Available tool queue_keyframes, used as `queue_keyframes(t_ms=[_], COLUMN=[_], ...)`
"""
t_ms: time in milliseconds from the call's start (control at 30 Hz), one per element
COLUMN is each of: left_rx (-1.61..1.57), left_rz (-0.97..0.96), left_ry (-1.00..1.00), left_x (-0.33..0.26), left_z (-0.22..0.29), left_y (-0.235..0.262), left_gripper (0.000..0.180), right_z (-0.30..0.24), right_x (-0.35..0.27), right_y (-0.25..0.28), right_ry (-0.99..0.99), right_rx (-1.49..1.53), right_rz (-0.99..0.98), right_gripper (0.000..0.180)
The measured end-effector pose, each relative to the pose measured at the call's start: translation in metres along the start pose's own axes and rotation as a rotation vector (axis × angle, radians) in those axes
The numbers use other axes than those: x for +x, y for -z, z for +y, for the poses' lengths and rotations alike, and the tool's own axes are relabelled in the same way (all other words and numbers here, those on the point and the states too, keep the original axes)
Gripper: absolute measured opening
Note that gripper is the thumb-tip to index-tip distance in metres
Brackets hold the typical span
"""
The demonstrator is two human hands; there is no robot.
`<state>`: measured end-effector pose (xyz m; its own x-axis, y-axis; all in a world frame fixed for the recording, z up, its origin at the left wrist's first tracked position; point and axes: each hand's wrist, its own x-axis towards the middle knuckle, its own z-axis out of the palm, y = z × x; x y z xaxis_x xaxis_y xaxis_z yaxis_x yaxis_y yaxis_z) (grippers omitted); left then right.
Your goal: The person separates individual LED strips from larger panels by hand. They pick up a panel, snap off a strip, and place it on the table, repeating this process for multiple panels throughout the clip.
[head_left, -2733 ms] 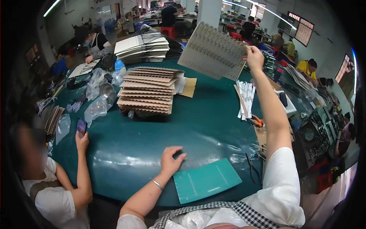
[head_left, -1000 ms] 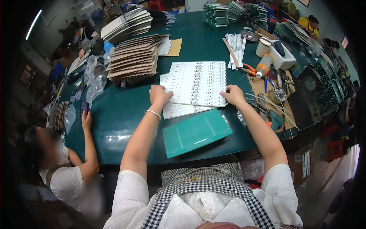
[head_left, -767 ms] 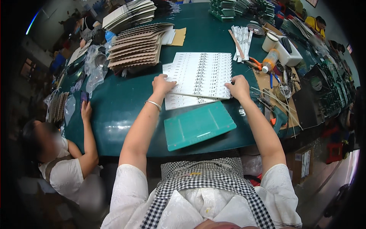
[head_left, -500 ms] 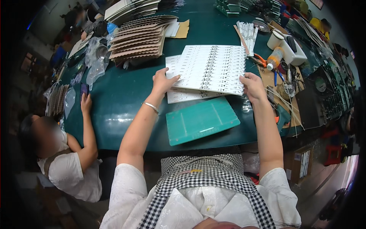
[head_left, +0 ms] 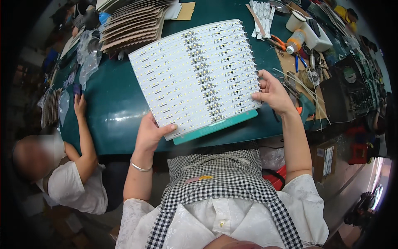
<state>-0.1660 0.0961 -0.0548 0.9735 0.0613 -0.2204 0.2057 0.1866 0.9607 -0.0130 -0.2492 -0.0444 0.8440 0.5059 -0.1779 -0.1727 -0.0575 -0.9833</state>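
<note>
A wide white LED circuit board panel (head_left: 182, 70), with rows of small yellow LEDs and a dark component band across it, is held up tilted in front of me. My left hand (head_left: 152, 132) grips its near left corner, thumb on top. At its right edge, by a row of small connectors, my right hand (head_left: 273, 93) pinches it with thumb above and fingers beneath. Below the panel, a flat green plastic case (head_left: 219, 128) lies near the table's front edge, mostly covered. Whether a second panel lies underneath is hidden.
A stack of brown corrugated sheets (head_left: 134, 29) stands at the back left. Loose white strips (head_left: 262, 18), an orange bottle (head_left: 296, 40), pliers (head_left: 278, 42) and a white container (head_left: 317, 35) are at the right. On the left, another person's hand (head_left: 80, 106) holds a phone.
Both hands have brought the panel nearer and tilted its face up, turning it so the left side drops closer. It now covers most of the green case.
</note>
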Motion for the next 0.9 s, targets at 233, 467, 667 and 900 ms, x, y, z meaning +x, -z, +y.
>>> queue_keyframes(t_ms=[233, 467, 667, 900], left_rx=[0.124, 0.393, 0.668, 0.579], left_rz=[0.114, 0.274, 0.173, 0.062], left_ry=[-0.108, -0.434, -0.766, -0.927], left_x=[-0.015, -0.039, -0.050, -0.051], left_z=[-0.008, -0.013, -0.045, -0.051], left_y=[-0.013, -0.035, -0.028, -0.030], left_gripper=[0.037, 0.016, 0.012, 0.017], right_z=[-0.015, -0.009, 0.028, 0.055], right_x=[-0.005, -0.035, -0.057, -0.061], right_y=[0.001, -0.002, -0.005, -0.015], right_ry=[0.011, 0.062, 0.507, 0.787], right_rx=[-0.187, -0.454, -0.719, -0.452], right_rz=[-0.032, 0.124, 0.076, 0.200], right_gripper=[0.045, 0.035, 0.027, 0.042])
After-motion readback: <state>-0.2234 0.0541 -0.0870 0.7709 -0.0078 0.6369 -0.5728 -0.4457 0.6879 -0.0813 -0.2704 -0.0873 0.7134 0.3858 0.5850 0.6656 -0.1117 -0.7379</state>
